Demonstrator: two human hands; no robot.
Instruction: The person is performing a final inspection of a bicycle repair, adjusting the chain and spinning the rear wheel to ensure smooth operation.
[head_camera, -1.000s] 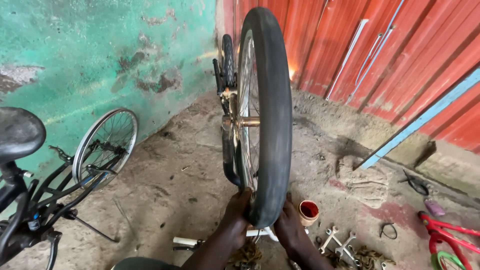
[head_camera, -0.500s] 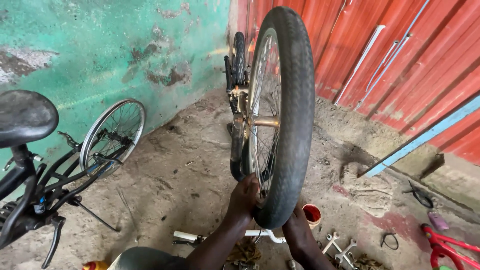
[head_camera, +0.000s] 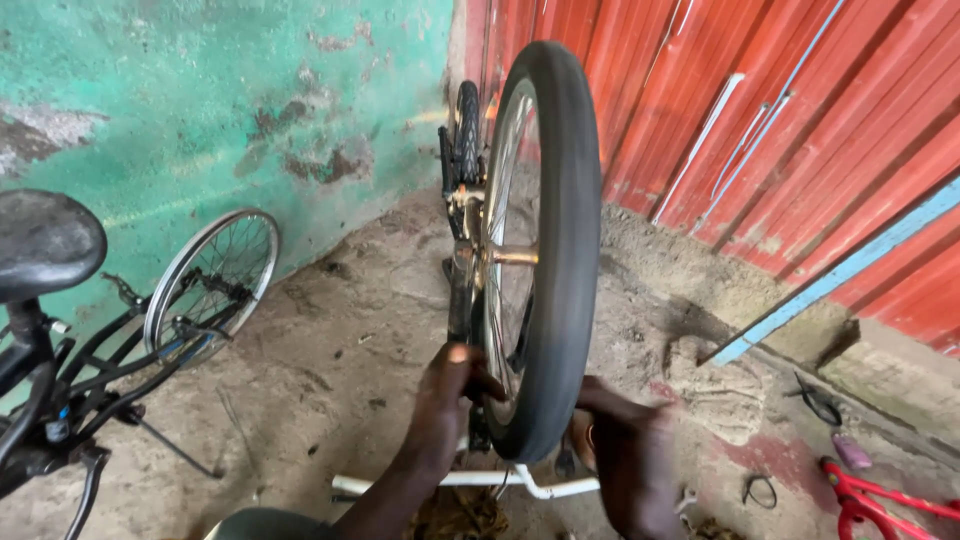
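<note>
Head view: left hand (head_camera: 445, 405) fingers curl around the lower rim side of an upright bicycle wheel (head_camera: 535, 250); right hand (head_camera: 625, 455) fingers press its smooth black rubber tyre (head_camera: 565, 300) from the other side. Shiny metal spokes, rough concrete floor (head_camera: 330, 350), peeling green wall (head_camera: 200, 110), ribbed red sheeting (head_camera: 800, 120).

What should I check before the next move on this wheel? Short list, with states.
1. Left hand on the tyre: ok, grips its left side.
2. Right hand on the tyre: ok, holds its right side.
3. Tyre seated in the rim: cannot tell.
4. Wheel upright: ok.
5. Floor by the hands: not ok, loose parts lie there.
</note>
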